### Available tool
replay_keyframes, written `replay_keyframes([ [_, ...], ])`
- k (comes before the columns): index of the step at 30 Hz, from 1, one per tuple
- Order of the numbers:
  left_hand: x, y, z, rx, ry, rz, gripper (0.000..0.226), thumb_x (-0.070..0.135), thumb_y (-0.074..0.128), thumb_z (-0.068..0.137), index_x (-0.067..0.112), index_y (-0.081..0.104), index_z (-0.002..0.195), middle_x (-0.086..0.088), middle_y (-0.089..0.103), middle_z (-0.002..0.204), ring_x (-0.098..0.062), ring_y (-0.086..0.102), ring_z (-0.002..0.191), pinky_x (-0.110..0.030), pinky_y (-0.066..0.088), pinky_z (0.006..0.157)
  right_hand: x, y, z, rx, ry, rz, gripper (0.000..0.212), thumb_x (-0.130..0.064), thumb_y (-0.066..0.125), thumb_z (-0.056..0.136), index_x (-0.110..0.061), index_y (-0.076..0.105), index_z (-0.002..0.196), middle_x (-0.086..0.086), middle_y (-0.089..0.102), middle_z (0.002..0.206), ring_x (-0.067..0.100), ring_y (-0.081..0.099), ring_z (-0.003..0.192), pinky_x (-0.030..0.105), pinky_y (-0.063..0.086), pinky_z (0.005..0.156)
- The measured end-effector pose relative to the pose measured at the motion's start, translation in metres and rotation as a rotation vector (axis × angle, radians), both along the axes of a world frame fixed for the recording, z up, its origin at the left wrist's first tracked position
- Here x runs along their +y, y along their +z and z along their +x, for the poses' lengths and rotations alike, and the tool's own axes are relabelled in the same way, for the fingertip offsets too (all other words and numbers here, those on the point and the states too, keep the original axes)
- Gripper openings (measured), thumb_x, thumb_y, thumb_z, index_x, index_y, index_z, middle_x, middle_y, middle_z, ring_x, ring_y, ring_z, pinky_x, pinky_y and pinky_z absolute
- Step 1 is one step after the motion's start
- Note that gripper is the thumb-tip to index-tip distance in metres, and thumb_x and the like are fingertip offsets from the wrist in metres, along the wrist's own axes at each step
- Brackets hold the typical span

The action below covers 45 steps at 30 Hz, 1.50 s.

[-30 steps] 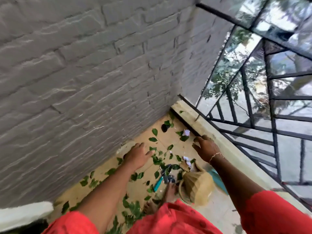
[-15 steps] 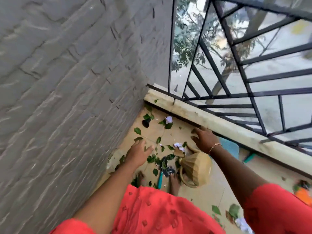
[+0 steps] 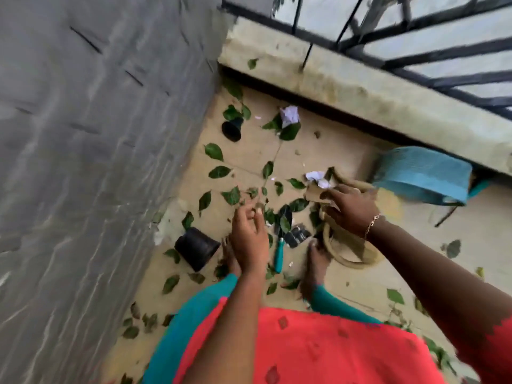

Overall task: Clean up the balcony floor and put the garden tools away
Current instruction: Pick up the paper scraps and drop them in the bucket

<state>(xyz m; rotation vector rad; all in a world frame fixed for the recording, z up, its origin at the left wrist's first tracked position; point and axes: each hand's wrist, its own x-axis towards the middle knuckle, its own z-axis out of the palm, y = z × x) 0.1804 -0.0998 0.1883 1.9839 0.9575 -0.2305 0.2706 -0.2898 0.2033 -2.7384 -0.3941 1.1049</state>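
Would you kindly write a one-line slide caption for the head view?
Over a leaf-strewn balcony floor, the right hand holds a brown scrap beside a woven basket.

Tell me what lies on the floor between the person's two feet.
In the head view, a teal-handled garden tool lies between the left foot and the right foot, with a few green leaves beside it.

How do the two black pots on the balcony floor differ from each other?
The nearer pot lies by the person's foot and looks larger; the farther pot lies toward the ledge and looks smaller, perhaps only through distance. Both are black, tipped over, close to the wall.
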Motion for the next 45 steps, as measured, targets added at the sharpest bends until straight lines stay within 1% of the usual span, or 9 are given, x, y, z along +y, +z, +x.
replay_keyframes([
  [7,-0.034,-0.165,-0.057,-0.096,-0.102,0.182,0.034,0.028,0.045,0.090,0.005,0.062,0.108,-0.010,0.066,0.097,-0.023,0.061,0.089,-0.031,0.050,0.074,0.020,-0.161,0.018,0.005,0.448,-0.002,0.038,-0.017,0.051,0.090,-0.017,0.050,0.128,0.010,0.053,0.121,0.031,0.053,0.110,0.039,0.046,0.085],
  [13,-0.028,-0.287,-0.085,-0.087,-0.424,0.514,0.027,0.024,0.042,0.082,0.018,0.054,0.106,-0.008,0.068,0.092,-0.019,0.053,0.089,-0.036,0.031,0.082,0.013,-0.254,0.026,-0.079,0.888,0.095,0.031,-0.008,0.050,0.083,-0.018,0.062,0.111,0.008,0.064,0.099,0.032,0.063,0.087,0.032,0.048,0.060],
  [18,-0.037,-0.328,-0.057,-0.105,-0.528,0.588,0.027,0.016,0.050,0.079,0.024,0.056,0.104,-0.001,0.062,0.092,-0.020,0.055,0.085,-0.035,0.026,0.077,0.005,-0.298,-0.005,0.006,1.005,-0.040,0.019,-0.016,0.045,0.090,-0.018,0.059,0.103,0.004,0.064,0.106,0.028,0.061,0.097,0.030,0.048,0.068],
  [27,-0.044,-0.342,0.013,-0.206,-0.346,0.404,0.025,0.018,0.050,0.089,0.014,0.059,0.112,-0.007,0.060,0.113,-0.025,0.052,0.111,-0.032,0.026,0.087,-0.002,-0.320,-0.059,-0.033,0.877,-0.134,0.028,-0.018,0.037,0.097,-0.007,0.044,0.122,0.015,0.048,0.119,0.032,0.056,0.098,0.036,0.036,0.060],
  [32,-0.047,-0.338,0.009,-0.320,-0.330,0.293,0.017,0.010,0.054,0.089,0.010,0.060,0.104,-0.008,0.062,0.100,-0.025,0.056,0.098,-0.036,0.042,0.082,0.004,-0.308,-0.037,0.214,0.833,-0.155,0.032,-0.029,0.059,0.088,-0.013,0.056,0.115,0.008,0.060,0.111,0.026,0.059,0.100,0.029,0.037,0.065],
  [36,-0.055,-0.324,0.027,-0.472,-0.295,0.160,0.024,0.022,0.045,0.093,0.006,0.063,0.089,-0.007,0.064,0.083,-0.021,0.057,0.078,-0.026,0.040,0.065,0.004,-0.283,0.020,0.258,0.505,-0.006,0.036,-0.030,0.075,0.073,-0.010,0.063,0.101,0.004,0.062,0.082,0.022,0.053,0.077,0.026,0.030,0.059],
  [39,-0.062,-0.297,0.049,-0.333,-0.164,-0.244,0.028,0.038,0.043,0.097,0.022,0.057,0.079,0.002,0.060,0.073,-0.023,0.061,0.072,-0.035,0.051,0.061,0.006,-0.266,0.054,0.141,0.269,0.167,0.021,-0.025,0.076,0.074,-0.017,0.056,0.074,-0.005,0.050,0.064,0.015,0.047,0.060,0.026,0.033,0.056],
  [41,-0.065,-0.282,0.063,-0.187,-0.001,-0.631,0.019,0.039,0.049,0.096,0.026,0.055,0.083,0.006,0.061,0.079,-0.018,0.066,0.076,-0.039,0.058,0.061,0.011,-0.256,0.065,0.062,0.225,0.181,0.031,-0.024,0.077,0.073,-0.022,0.047,0.064,-0.006,0.048,0.060,0.015,0.044,0.058,0.024,0.032,0.052],
  [45,-0.068,-0.265,0.081,-0.114,0.060,-0.866,0.007,0.012,0.059,0.091,0.012,0.057,0.098,0.002,0.066,0.075,-0.008,0.066,0.061,-0.030,0.056,0.049,0.006,-0.244,0.088,0.024,0.149,0.240,0.032,-0.025,0.077,0.072,-0.010,0.064,0.096,0.003,0.062,0.080,0.019,0.055,0.069,0.024,0.039,0.058],
])
